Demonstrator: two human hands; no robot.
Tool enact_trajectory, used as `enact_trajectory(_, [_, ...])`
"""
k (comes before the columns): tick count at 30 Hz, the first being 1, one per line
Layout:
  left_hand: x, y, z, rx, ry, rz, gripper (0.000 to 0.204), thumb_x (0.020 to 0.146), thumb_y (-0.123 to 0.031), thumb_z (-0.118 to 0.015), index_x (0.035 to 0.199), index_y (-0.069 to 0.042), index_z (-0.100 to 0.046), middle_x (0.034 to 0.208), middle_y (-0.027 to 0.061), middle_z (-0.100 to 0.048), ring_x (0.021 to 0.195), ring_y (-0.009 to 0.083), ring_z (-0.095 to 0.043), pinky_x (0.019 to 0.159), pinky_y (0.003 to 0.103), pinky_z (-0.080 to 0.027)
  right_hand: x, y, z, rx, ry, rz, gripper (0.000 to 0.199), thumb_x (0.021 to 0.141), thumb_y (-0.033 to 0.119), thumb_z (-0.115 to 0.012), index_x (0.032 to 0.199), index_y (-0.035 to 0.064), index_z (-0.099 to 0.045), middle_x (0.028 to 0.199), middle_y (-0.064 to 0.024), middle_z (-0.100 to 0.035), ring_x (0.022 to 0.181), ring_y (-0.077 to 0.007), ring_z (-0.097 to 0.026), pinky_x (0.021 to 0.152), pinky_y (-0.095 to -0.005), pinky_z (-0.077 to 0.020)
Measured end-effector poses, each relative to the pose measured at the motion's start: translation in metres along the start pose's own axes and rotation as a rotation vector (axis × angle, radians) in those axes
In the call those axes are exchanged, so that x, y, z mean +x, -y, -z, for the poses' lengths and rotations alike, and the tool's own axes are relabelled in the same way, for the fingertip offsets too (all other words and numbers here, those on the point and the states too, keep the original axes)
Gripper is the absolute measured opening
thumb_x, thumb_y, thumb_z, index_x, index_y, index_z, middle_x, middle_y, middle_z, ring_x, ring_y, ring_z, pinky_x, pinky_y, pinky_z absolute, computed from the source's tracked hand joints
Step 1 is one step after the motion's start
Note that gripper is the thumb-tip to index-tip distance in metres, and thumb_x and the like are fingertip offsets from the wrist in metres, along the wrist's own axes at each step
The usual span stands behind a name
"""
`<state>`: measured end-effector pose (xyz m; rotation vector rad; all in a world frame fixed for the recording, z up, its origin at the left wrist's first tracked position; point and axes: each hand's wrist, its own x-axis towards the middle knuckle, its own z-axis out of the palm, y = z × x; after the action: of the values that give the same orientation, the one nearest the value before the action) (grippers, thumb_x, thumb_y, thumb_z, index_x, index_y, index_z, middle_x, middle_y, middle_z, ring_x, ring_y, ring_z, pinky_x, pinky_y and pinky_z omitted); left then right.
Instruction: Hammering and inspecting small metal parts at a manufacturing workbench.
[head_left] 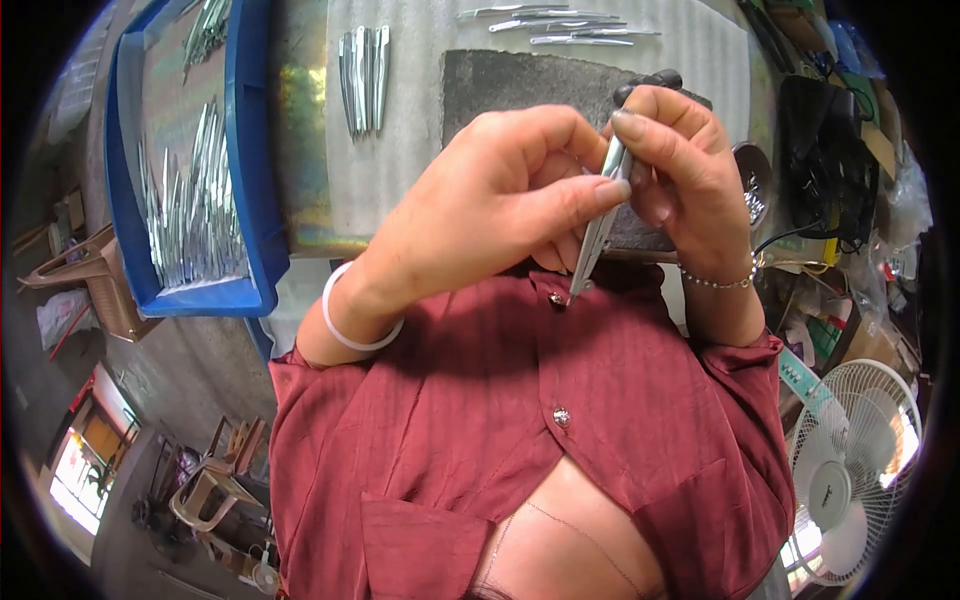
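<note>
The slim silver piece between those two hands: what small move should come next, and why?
Perhaps shift the slim silver piece forward over the dark slab: the left hand and right hand both hold its upper part, while its lower end shows against the maroon shirt, so a slip could miss the slab.

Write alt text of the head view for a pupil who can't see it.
A left hand and right hand hold a slim metal piece before a maroon shirt. Beyond are a grey slab and similar pieces on a pale sheet; a blue tray of more stands at left.
</note>
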<state>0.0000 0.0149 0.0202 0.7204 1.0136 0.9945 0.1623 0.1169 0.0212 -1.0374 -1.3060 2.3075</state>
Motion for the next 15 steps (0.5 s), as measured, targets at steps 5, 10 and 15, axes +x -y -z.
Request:
enact_trajectory(5, [0.005,-0.005,-0.001,-0.091,0.042,0.084,0.018,0.091,-0.016,-0.058,0.096,-0.001,-0.049,0.067,0.0047,-0.062,0.051,0.0110,-0.062,0.041,0.019,-0.049,0.004,-0.005,0.003,0.093,0.007,-0.017,0.016,0.086,0.016,-0.063,0.076,0.0040,-0.058,0.056,0.0010,-0.052,0.038,-0.0024,-0.040,0.035,-0.0154,-0.0290])
enact_trajectory(10, [0.006,-0.007,-0.002,-0.012,0.052,0.088,0.017,0.090,-0.016,-0.059,0.093,-0.002,-0.049,0.068,0.0044,-0.062,0.051,0.0106,-0.062,0.041,0.019,-0.049,-0.002,-0.008,0.001,0.066,-0.043,0.024,0.016,0.086,0.016,-0.062,0.076,0.0040,-0.058,0.056,0.0010,-0.052,0.038,-0.0021,-0.039,0.035,-0.0155,-0.0287])
enact_trajectory(15, [0.008,-0.010,-0.004,0.014,0.078,0.105,0.018,0.090,-0.016,-0.060,0.091,-0.002,-0.049,0.068,0.0043,-0.062,0.052,0.0104,-0.062,0.041,0.019,-0.049,-0.007,-0.010,0.001,0.068,-0.073,0.051,0.016,0.086,0.016,-0.061,0.077,0.0042,-0.058,0.056,0.0009,-0.052,0.038,-0.0021,-0.039,0.034,-0.0157,-0.0284])
